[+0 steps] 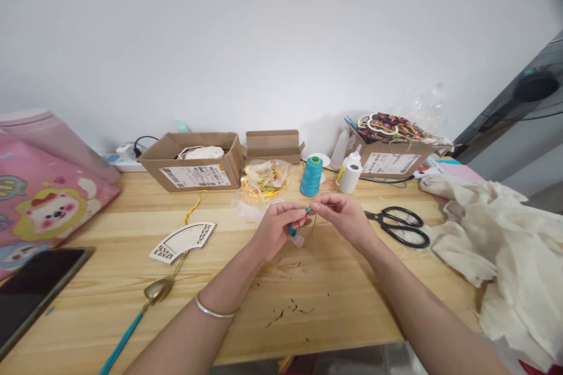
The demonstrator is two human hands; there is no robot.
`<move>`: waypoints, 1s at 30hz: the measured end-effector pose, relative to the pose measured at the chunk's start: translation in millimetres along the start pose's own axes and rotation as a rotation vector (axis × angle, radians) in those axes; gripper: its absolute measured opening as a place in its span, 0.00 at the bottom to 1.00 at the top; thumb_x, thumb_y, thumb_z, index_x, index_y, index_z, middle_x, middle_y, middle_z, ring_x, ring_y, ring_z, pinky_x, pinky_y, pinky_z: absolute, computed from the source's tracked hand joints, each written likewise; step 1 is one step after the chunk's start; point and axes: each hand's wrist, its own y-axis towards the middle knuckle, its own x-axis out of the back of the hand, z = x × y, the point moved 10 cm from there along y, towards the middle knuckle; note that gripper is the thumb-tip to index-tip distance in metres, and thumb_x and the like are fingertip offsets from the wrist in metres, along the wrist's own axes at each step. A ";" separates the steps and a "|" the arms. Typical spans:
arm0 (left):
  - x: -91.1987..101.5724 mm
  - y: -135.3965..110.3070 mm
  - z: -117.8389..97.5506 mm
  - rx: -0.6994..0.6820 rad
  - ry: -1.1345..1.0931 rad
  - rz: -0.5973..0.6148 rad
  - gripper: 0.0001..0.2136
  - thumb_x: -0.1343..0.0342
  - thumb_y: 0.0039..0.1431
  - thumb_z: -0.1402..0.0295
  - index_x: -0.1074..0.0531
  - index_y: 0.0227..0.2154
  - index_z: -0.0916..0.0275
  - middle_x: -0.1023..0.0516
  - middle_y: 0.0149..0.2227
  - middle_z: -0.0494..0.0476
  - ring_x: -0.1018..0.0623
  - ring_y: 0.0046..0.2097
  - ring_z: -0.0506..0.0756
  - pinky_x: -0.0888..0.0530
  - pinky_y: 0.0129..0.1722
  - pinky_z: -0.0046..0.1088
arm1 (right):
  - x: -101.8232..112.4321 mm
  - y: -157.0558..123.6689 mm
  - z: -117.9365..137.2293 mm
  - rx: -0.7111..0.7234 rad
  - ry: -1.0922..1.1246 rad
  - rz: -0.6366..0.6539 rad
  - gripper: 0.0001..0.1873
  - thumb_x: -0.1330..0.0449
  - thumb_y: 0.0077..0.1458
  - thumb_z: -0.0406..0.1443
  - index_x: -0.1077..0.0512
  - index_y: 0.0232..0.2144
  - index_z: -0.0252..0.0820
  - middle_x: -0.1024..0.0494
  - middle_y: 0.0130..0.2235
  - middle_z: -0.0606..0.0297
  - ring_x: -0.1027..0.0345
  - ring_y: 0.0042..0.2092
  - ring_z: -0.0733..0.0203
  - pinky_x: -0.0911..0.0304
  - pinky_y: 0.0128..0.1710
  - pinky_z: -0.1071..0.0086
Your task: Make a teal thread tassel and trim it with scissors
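Over the wooden table, left hand and right hand both pinched closed on teal thread, held up between them. Keep both pinches steady, tension even, thin hanging cord clear.

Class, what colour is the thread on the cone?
The cone's thread is turquoise, seen best in the head view.

- Far left: open carton; right of it, plastic bag.
- Far centre: thread spool, right of the bag.
- Centre: left hand and right hand, before the spool.
- Right: scissors, left of cloth.
- Left: phone, left of fan-shaped ornament.
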 end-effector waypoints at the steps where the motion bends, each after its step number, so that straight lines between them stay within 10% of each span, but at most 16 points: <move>1: 0.7 0.0 0.4 0.007 -0.010 -0.008 0.05 0.43 0.44 0.71 0.27 0.20 0.68 0.40 0.14 0.46 0.39 0.21 0.44 0.35 0.34 0.26 | 0.2 0.2 0.0 0.001 -0.001 -0.001 0.11 0.37 0.39 0.41 0.27 0.22 0.38 0.25 0.24 0.67 0.36 0.26 0.68 0.41 0.28 0.73; 17: 3.1 1.8 5.5 0.041 -0.021 0.003 0.08 0.43 0.45 0.70 0.31 0.16 0.68 0.49 0.16 0.44 0.49 0.20 0.43 0.47 0.20 0.21 | -3.0 -2.1 2.3 0.011 -0.023 0.038 0.10 0.38 0.41 0.41 0.28 0.24 0.39 0.25 0.26 0.66 0.35 0.28 0.68 0.40 0.31 0.72; 30: 5.5 1.5 10.6 0.106 0.024 0.018 0.08 0.43 0.46 0.69 0.32 0.17 0.68 0.51 0.15 0.43 0.50 0.20 0.43 0.50 0.19 0.20 | -16.5 -7.3 32.7 0.378 -0.584 0.159 0.07 0.48 0.52 0.36 0.32 0.28 0.38 0.33 0.26 0.65 0.45 0.25 0.69 0.48 0.24 0.74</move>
